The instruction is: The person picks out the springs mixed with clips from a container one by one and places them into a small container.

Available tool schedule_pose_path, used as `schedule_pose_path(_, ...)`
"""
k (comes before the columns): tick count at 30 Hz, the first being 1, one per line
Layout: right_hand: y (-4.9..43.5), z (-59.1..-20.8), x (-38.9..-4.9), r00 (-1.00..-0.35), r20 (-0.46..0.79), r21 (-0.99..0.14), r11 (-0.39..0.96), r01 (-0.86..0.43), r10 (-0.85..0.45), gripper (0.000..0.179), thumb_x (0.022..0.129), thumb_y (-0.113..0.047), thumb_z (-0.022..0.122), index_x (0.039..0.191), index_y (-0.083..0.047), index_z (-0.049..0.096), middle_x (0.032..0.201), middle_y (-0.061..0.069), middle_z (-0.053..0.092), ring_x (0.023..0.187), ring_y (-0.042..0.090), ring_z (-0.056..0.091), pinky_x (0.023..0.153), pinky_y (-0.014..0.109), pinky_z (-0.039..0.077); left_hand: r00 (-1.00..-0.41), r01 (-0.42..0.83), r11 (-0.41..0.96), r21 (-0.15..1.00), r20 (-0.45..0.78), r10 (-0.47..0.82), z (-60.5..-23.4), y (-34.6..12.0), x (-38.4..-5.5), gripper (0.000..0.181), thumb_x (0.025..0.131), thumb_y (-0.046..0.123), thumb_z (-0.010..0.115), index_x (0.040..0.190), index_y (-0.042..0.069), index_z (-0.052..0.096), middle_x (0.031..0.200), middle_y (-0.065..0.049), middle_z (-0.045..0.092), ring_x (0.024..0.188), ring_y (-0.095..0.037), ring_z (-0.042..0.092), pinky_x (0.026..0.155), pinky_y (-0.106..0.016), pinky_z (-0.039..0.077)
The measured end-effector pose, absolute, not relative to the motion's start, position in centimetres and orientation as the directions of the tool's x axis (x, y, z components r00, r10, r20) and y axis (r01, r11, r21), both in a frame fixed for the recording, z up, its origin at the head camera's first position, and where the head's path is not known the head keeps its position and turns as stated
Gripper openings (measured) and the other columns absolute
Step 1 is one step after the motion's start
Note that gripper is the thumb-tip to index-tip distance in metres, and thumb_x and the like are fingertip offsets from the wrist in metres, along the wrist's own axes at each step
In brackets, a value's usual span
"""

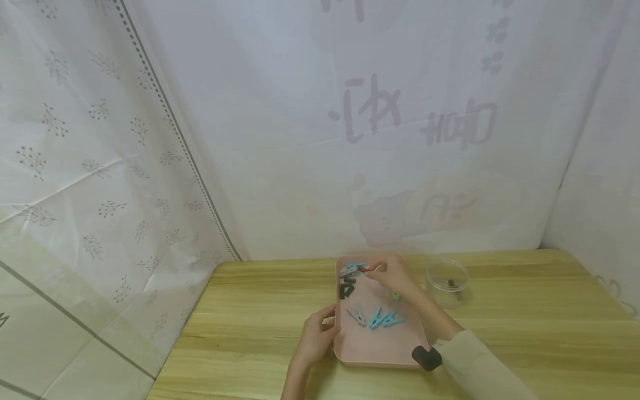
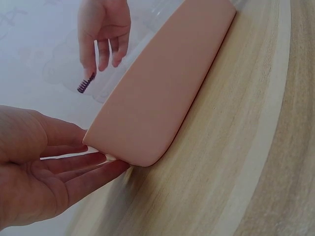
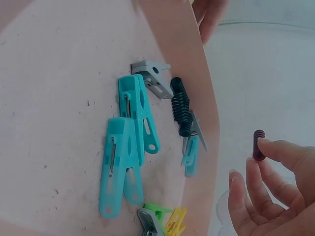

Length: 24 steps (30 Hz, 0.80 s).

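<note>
My right hand (image 1: 392,272) pinches a small dark reddish coil spring (image 3: 258,145) between thumb and fingertips, over the far left part of a pink tray (image 1: 375,350). In the left wrist view the spring (image 2: 86,83) shows above the tray's rim. With thumb and fingers, my left hand (image 1: 317,336) holds the tray's left edge. Black springs (image 1: 348,288) lie along the tray's left side, near some clothespins (image 1: 354,269). Nearer the front lie light blue clothespins (image 1: 384,319) and a grey clothespin (image 1: 358,317). Part of the tray is hidden by my right arm.
A clear round container (image 1: 446,278) with something dark in it stands right of the tray on the wooden table (image 1: 250,316). Green (image 3: 156,211) and yellow clothespins (image 3: 175,222) also lie in the tray. A patterned curtain (image 1: 100,166) hangs at left; a pale sheet (image 1: 300,139) stands behind.
</note>
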State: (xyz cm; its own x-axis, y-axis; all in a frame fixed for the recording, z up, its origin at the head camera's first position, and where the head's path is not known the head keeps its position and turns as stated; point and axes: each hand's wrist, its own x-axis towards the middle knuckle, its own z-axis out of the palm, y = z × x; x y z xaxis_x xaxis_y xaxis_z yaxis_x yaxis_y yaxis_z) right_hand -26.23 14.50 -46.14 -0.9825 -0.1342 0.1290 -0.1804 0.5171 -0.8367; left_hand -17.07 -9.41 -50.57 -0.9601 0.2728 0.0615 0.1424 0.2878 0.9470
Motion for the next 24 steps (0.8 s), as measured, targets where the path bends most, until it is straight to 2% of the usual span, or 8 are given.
schedule_pose_path(6, 14.6, -45.8, -26.1, -0.981, 0.138, -0.828, 0.528, -0.188, -0.133, 0.015, 0.093, -0.009, 0.077, 0.098, 0.004, 0.076, 0.090, 0.015, 0.075, 0.071, 0.031, 0.072, 0.054, 0.028, 0.056, -0.961, 0.133, 0.286, 0.949, 0.053, 0.270, -50.6, -9.3, -17.1, 0.050, 0.097, -0.008, 0.062, 0.147, -0.010, 0.054, 0.133, -0.033, 0.062, 0.116, -0.053, 0.068, 0.091, -0.050, 0.065)
schedule_pose_path(12, 14.6, -45.6, -25.7, -0.985, 0.137, -0.794, 0.583, -0.173, -0.105, 0.015, 0.093, -0.014, 0.079, 0.097, 0.000, 0.078, 0.098, 0.015, 0.074, 0.083, 0.025, 0.067, 0.060, 0.029, 0.054, -0.961, 0.127, 0.248, 0.960, 0.058, 0.270, -50.6, -9.3, -17.2, 0.050, 0.096, -0.010, 0.061, 0.146, -0.012, 0.054, 0.133, -0.035, 0.062, 0.116, -0.054, 0.068, 0.091, -0.052, 0.065)
schedule_pose_path(17, 14.9, -45.4, -25.4, -0.981, 0.161, -0.795, 0.575, -0.192, -0.106, 0.015, 0.093, -0.013, 0.079, 0.099, 0.001, 0.078, 0.100, 0.016, 0.074, 0.089, 0.028, 0.068, 0.064, 0.032, 0.056, -0.963, 0.121, 0.247, 0.961, 0.052, 0.266, -50.7, -9.2, -17.3, 0.050, 0.097, -0.010, 0.061, 0.146, -0.012, 0.054, 0.132, -0.035, 0.062, 0.116, -0.055, 0.068, 0.092, -0.054, 0.064)
schedule_pose_path(24, 15.2, -45.1, -24.7, -0.977, 0.183, -0.802, 0.558, -0.214, -0.112, 0.017, 0.094, -0.015, 0.078, 0.100, 0.001, 0.077, 0.099, 0.016, 0.074, 0.090, 0.030, 0.069, 0.065, 0.034, 0.056, -0.964, 0.120, 0.266, 0.956, 0.048, 0.263, -50.5, -9.2, -17.1, 0.050, 0.097, -0.009, 0.063, 0.146, -0.011, 0.054, 0.133, -0.034, 0.062, 0.116, -0.055, 0.068, 0.091, -0.050, 0.065)
